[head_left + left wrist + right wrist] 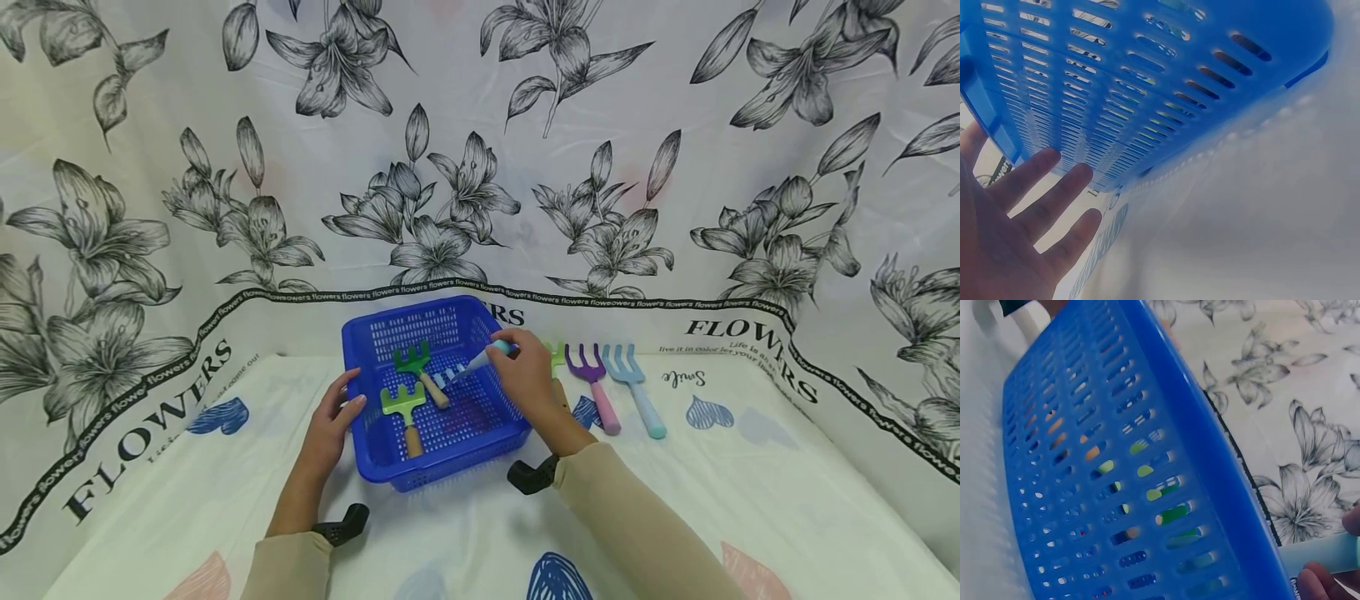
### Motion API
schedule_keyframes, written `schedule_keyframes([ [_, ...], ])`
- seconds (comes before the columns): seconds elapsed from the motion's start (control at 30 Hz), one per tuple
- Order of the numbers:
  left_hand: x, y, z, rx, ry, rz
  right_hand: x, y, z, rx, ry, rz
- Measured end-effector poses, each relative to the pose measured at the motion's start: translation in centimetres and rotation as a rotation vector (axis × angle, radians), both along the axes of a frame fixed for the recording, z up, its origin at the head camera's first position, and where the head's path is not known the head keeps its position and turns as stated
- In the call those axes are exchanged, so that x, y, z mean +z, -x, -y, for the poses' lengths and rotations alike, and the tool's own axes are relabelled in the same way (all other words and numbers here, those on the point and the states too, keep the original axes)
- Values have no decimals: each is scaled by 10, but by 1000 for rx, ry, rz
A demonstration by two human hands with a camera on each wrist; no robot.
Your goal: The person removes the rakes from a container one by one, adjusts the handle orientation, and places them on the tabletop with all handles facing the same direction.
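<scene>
My right hand [528,379] hides most of green tool [555,354] behind it. Right wrist view: my fingertips [1316,584] cut off at corner, held light-blue handle [1322,556] cut by edge. Left wrist view: basket [1147,81] blurred, contents unreadable through slots.

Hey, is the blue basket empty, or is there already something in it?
Not empty. Two green rakes lie in the blue basket, and the right hand holds a third tool over it.

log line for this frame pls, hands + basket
left hand: open, touching blue basket side | right hand: holds light-blue-handled rake over basket | in basket: two green rakes | on cloth: purple fork
</scene>
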State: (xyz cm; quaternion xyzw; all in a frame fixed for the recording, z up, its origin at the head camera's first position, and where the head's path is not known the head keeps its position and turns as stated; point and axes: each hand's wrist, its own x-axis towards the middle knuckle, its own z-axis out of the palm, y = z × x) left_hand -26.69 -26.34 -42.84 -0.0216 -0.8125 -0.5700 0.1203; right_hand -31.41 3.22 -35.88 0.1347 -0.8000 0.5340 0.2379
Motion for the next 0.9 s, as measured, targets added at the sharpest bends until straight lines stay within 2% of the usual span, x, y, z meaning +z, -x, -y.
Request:
schedule_keyframes([
  [0.17,1,0,1,4,1,-2,0,-6,-7,19,33,-15],
  [0.37,0,1,3,0,10,-8,2,-14,-24,54,105,17],
  [0.57,0,2,3,3,13,-10,-3,-13,-43,73,110,36],
  [0.9,-3,2,0,0,-1,-15,-2,-16,-85,174,244,189],
])
